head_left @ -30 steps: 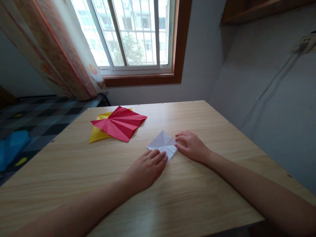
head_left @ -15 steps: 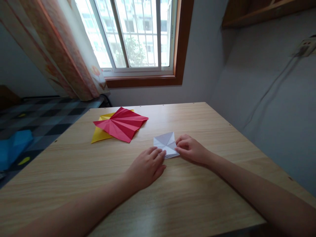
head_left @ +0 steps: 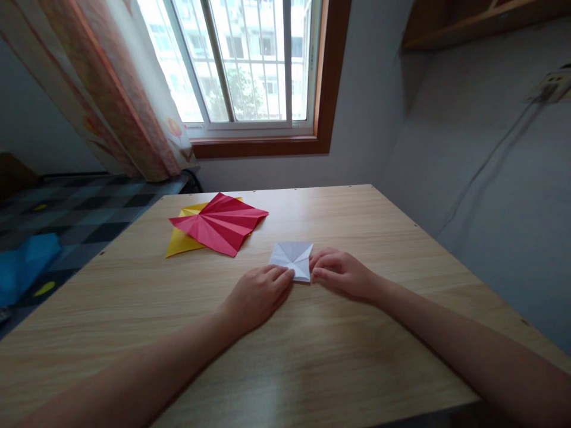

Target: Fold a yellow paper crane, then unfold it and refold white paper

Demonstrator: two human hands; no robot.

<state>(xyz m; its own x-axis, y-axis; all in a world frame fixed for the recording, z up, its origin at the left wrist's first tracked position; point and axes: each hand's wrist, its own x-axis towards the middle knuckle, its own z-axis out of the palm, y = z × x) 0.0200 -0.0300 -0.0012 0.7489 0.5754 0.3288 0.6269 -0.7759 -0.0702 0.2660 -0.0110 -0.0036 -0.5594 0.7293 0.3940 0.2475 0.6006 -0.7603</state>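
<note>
A small folded sheet of white paper (head_left: 292, 254), roughly square and with creases meeting near its middle, lies on the wooden table. My left hand (head_left: 261, 295) is at its near left corner, fingers pressed together over the paper and the thumb mostly hidden. At the right edge is my right hand (head_left: 341, 272), with curled fingers and the thumb close to the index finger, both touching the paper's side. Beyond them, to the left, a creased red sheet of paper (head_left: 225, 224) overlaps a yellow sheet of paper (head_left: 181, 242).
The light wooden table (head_left: 357, 345) reaches toward the wall below a window (head_left: 250, 65). Left of it stands a bed with a checked cover (head_left: 111, 193), a blue paper piece (head_left: 29, 261) on top. A cable (head_left: 486, 160) hangs along the right wall.
The white paper has shifted slightly left and turned, lying flatter and squarer to me. My left hand has moved a little left with it; my right hand stays at its right edge.
</note>
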